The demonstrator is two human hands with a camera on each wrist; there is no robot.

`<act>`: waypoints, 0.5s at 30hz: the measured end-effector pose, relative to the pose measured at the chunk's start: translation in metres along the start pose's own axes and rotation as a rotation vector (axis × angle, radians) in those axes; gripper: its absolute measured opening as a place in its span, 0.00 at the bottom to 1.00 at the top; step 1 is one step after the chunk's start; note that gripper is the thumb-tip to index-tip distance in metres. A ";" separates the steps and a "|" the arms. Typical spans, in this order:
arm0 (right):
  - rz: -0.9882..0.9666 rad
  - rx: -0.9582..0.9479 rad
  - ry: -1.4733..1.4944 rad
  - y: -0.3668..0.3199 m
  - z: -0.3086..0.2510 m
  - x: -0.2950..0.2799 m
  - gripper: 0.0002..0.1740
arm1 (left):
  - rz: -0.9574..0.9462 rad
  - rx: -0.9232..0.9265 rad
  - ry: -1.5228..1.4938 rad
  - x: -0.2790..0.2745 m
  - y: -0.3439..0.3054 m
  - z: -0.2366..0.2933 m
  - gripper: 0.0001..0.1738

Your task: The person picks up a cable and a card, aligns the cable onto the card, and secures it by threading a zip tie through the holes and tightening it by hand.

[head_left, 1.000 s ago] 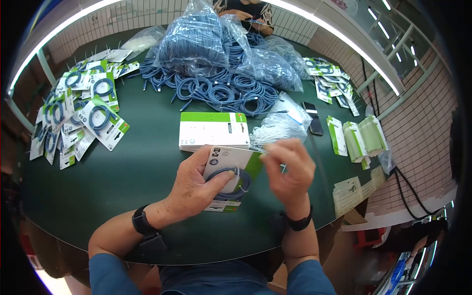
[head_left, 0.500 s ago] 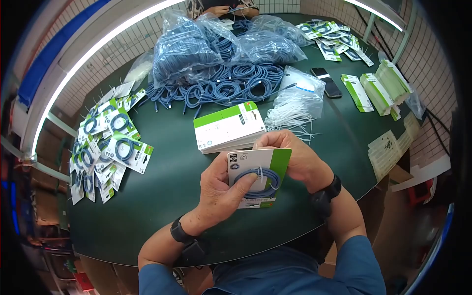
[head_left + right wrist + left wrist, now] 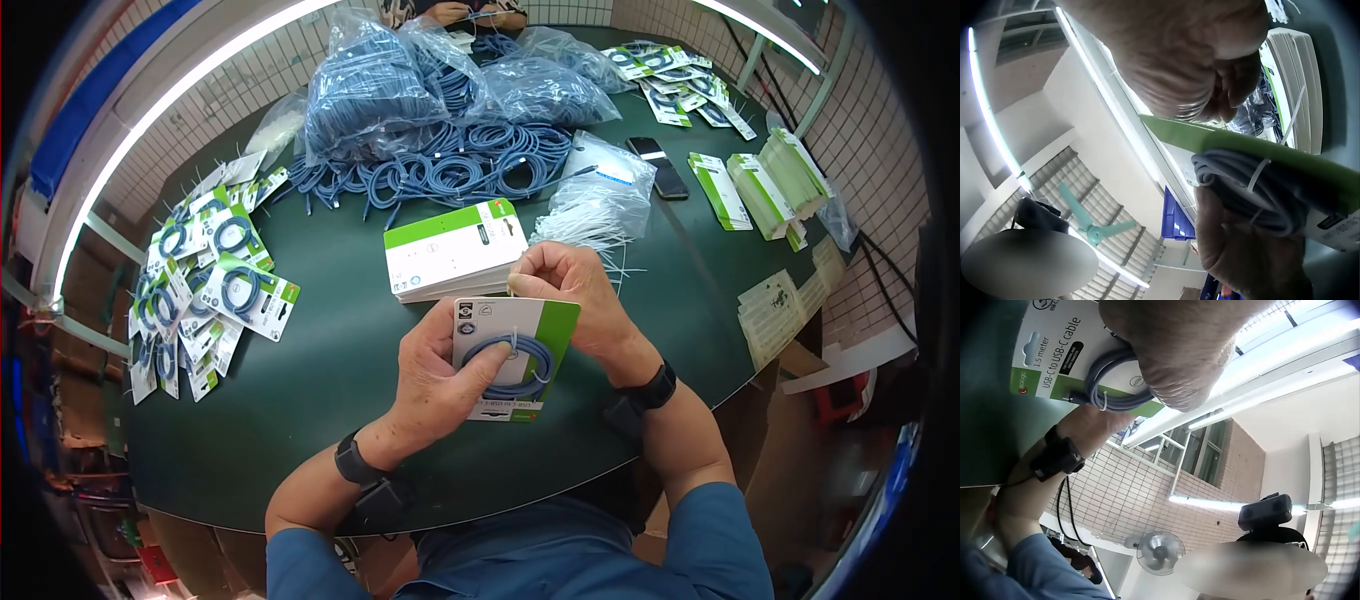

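A green-and-white cardboard card (image 3: 556, 335) stands tilted over the table, with a coiled blue-grey USB-C cable (image 3: 537, 375) on its face. My left hand (image 3: 435, 375) grips the card by its left side, thumb pressing on the coil. A white cable tie (image 3: 1257, 176) loops round the coil. At the card's top edge my right hand (image 3: 580, 300) has its fingers curled, pinching a thin white cable tie behind the card; the card partly hides the fingertips. In the right wrist view a white tie tail (image 3: 1294, 114) sticks up behind the card.
Just beyond the hands lies a stack of cards (image 3: 455, 250). Loose white cable ties (image 3: 585, 228) spill from a plastic bag (image 3: 610, 175) beside it. Finished-looking carded cables (image 3: 240, 290) pile up at left. Coiled cables (image 3: 440, 175) and bagged cables (image 3: 370, 95) fill the back, near a phone (image 3: 660, 170).
My right hand has moved from the card's right side to behind its top edge and now pinches there. The left hand keeps its grip. The head view has shifted.
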State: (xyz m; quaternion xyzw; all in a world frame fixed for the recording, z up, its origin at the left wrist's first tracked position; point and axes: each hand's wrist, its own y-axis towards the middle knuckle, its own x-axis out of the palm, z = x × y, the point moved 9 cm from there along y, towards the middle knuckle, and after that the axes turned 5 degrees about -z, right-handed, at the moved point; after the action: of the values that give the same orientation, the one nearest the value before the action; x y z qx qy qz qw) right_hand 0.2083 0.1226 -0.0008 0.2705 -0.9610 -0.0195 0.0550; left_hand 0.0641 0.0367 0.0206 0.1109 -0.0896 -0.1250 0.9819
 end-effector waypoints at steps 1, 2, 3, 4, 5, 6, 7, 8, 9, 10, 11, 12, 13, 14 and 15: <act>0.002 -0.010 -0.017 0.000 -0.001 0.000 0.03 | 0.006 -0.003 -0.011 0.000 -0.001 0.000 0.18; 0.003 -0.020 -0.034 0.000 -0.002 0.001 0.03 | 0.008 -0.009 0.007 0.000 -0.001 0.001 0.19; 0.002 -0.030 -0.052 -0.001 -0.002 0.002 0.03 | 0.012 -0.016 0.024 0.000 -0.001 0.002 0.20; -0.005 -0.021 -0.060 -0.001 -0.001 0.003 0.03 | 0.017 -0.019 0.042 -0.001 0.000 0.001 0.20; -0.006 -0.024 -0.086 -0.001 -0.001 0.004 0.03 | 0.026 -0.019 0.032 -0.003 0.000 0.000 0.20; -0.007 -0.026 -0.111 -0.001 0.000 0.005 0.03 | 0.022 -0.004 0.087 -0.004 0.001 0.000 0.21; -0.008 -0.028 -0.135 -0.002 0.000 0.007 0.03 | 0.017 0.010 0.142 -0.005 0.001 0.001 0.21; -0.014 -0.018 -0.140 -0.002 0.001 0.009 0.03 | 0.011 0.024 0.198 -0.006 0.001 0.001 0.21; 0.012 -0.045 -0.170 -0.003 -0.002 0.009 0.03 | 0.020 0.019 0.187 -0.009 0.001 0.000 0.21; 0.038 -0.072 -0.200 -0.004 -0.005 0.009 0.03 | 0.018 -0.016 0.167 -0.011 0.001 -0.004 0.20; 0.064 -0.101 -0.232 -0.005 -0.008 0.008 0.04 | 0.015 -0.047 0.147 -0.013 0.001 -0.007 0.20; 0.058 -0.095 -0.239 -0.005 -0.007 0.009 0.04 | 0.012 -0.075 0.127 -0.014 0.002 -0.010 0.19; 0.085 -0.113 -0.229 -0.006 -0.006 0.007 0.04 | 0.020 -0.070 0.119 -0.015 0.002 -0.010 0.19; 0.111 -0.133 -0.219 -0.007 -0.006 0.006 0.04 | 0.023 -0.101 0.071 -0.016 0.002 -0.013 0.18; 0.136 -0.157 -0.209 -0.008 -0.008 0.004 0.04 | 0.026 -0.128 0.026 -0.017 0.003 -0.015 0.17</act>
State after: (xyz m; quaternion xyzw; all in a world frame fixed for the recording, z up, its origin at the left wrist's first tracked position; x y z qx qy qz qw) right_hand 0.2095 0.1136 0.0075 0.1962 -0.9731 -0.1188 -0.0231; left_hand 0.0520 0.0469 0.0043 0.0480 -0.0702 -0.1164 0.9896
